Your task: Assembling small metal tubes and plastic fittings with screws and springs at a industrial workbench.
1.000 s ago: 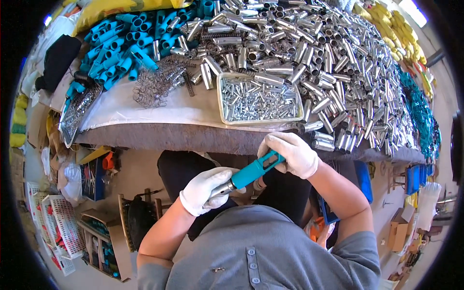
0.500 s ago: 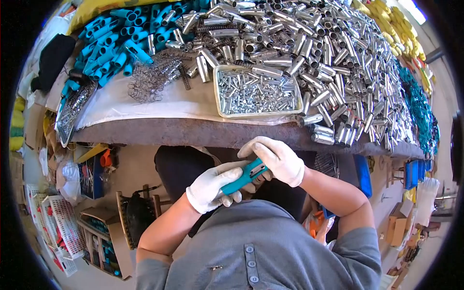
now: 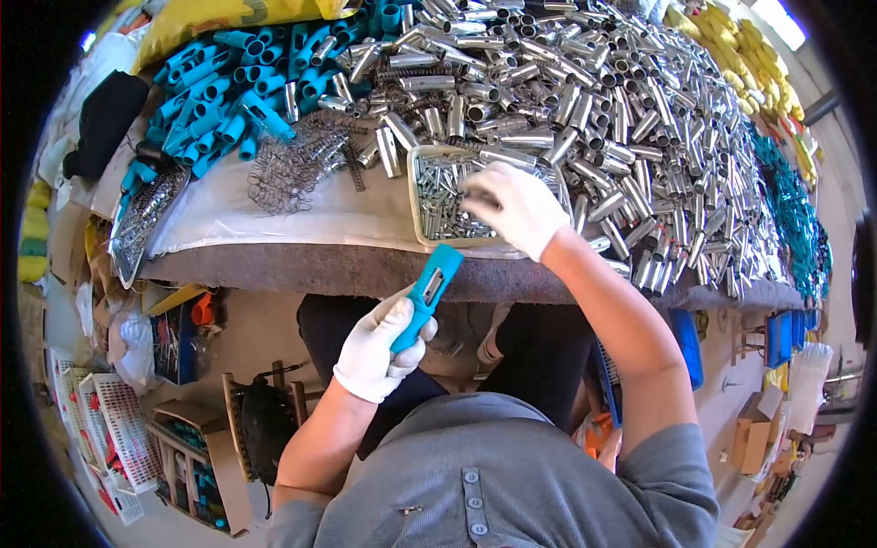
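Both hands wear white gloves. My left hand [image 3: 382, 342] is wrapped round a teal slotted tube [image 3: 429, 290], tilted up and away; a metal piece shows inside its slot. My right hand [image 3: 516, 205] is over a cream plastic tray [image 3: 414, 205] of small metal pins [image 3: 443, 187]. Its thumb and fingers are bent at the pins, slightly blurred, so whether they hold one cannot be told. Behind the tray lies a big heap of shiny metal tubes [image 3: 630, 137]. Coil springs [image 3: 288, 169] lie tangled left of the tray.
A pile of teal tubes [image 3: 215, 100] covers the back left of the table, beside a yellow sack [image 3: 210, 27]. A metal tray [image 3: 137, 228] of small parts sits at the left corner. Below are white crates [image 3: 119, 425], a cardboard box [image 3: 219, 466] and a wooden chair [image 3: 242, 420].
My right hand has left the teal tube and moved forward to the tray of pins. My left hand keeps the tube, now tipped more upright and farther forward.
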The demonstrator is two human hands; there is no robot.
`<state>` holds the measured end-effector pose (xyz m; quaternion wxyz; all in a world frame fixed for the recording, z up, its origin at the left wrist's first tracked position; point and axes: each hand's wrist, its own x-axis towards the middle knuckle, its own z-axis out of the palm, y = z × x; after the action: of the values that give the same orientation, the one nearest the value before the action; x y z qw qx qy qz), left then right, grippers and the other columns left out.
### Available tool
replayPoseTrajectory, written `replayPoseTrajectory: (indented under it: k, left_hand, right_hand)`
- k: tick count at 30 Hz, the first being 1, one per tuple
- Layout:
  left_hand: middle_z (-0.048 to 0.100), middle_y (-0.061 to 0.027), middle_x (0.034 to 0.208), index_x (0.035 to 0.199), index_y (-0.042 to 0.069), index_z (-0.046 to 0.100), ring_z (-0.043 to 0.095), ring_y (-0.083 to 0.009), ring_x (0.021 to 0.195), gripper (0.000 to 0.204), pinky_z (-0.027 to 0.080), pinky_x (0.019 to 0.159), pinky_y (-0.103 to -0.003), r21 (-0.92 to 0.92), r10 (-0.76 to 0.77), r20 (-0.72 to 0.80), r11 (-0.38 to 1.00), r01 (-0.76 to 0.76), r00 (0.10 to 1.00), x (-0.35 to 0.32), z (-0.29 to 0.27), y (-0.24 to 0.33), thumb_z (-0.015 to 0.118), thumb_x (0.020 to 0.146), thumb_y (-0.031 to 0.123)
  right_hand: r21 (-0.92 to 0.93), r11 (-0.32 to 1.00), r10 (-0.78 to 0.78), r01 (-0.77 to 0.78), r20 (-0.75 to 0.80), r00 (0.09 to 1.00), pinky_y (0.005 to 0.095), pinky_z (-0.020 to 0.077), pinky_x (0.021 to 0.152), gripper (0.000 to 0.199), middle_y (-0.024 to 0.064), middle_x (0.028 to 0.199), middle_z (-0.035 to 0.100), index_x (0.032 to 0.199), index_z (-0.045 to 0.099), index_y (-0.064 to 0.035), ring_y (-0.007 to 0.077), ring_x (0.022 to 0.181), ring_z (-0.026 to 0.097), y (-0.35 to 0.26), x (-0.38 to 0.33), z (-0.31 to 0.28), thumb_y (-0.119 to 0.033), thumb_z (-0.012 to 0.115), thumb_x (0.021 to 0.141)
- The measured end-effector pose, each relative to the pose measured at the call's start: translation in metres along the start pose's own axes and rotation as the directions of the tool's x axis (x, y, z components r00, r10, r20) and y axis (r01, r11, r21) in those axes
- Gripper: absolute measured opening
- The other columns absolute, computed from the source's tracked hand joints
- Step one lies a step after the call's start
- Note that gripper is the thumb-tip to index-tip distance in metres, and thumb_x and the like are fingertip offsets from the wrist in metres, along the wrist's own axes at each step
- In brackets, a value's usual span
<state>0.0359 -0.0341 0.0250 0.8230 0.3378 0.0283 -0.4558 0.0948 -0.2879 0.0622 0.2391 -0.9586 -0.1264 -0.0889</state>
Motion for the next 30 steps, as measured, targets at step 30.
replayPoseTrajectory:
  k: [30]
  left_hand:
    - [0.056,-0.0069,0.081,0.128,0.006,0.048,0.038,-0.0054,0.046,0.041,0.026,0.037,-0.017,-0.073,0.114,-0.088,0.990,-0.120,0.990,0.004,0.006,-0.009,0.049,0.096,0.031]
  right_hand:
    - [0.418,0.908,0.059,-0.036,-0.043,0.997,0.0291,0.0495,0.066,0.009,0.0083,0.083,0.062,0.087,0.065,-0.0042,0.0202,0.074,0.062,-0.077,-0.052,0.001,-0.006,0.066,0.078]
